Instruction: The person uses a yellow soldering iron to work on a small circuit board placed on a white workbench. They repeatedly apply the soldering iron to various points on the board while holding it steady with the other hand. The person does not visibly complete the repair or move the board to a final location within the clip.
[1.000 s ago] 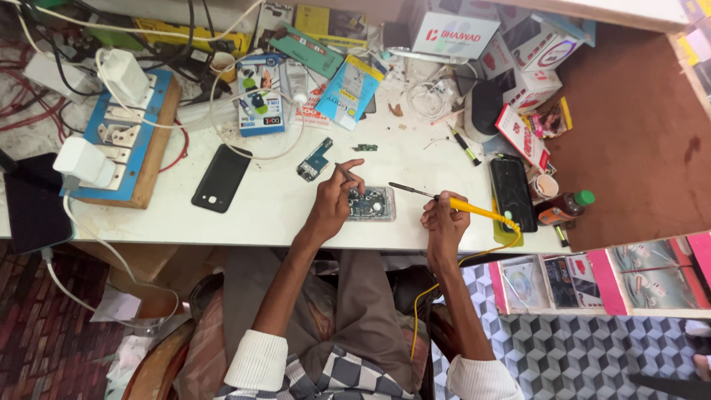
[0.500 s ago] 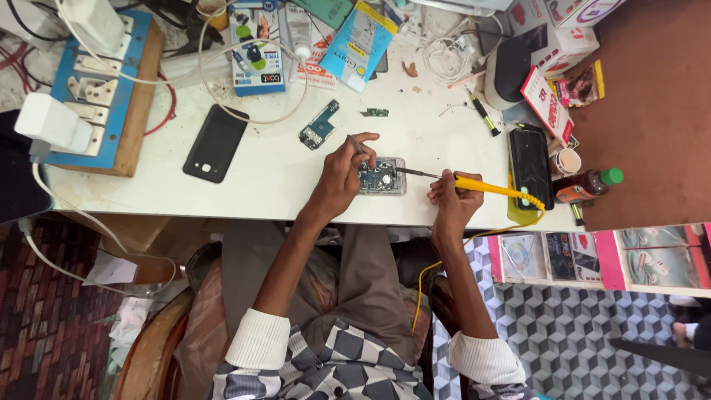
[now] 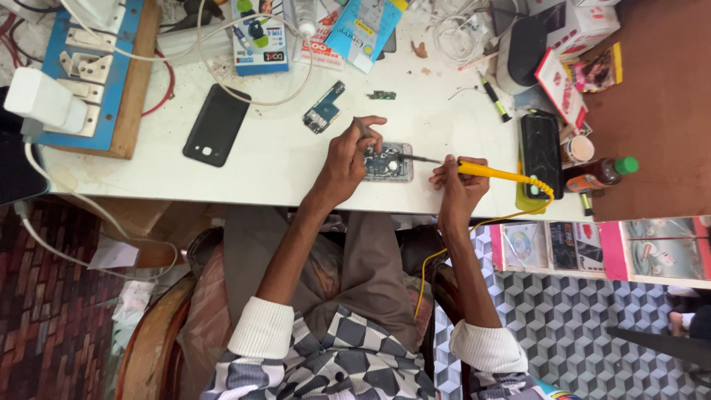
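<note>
Head view: circuit board (image 3: 388, 164) beneath left-hand fingers (image 3: 368, 127).

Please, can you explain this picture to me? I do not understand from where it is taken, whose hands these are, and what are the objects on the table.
The picture comes from a camera worn on a person's head, looking down, so you see their own arms and lap. There is no machine, only two bare hands. The right hand holds a yellow soldering iron, its tip on a small circuit board at the edge of the white table. The left hand rests on that board and pinches something thin; I cannot tell what. Around them lie a black phone, a blue board, another phone, a small bottle, a power strip and coloured packets.
</note>
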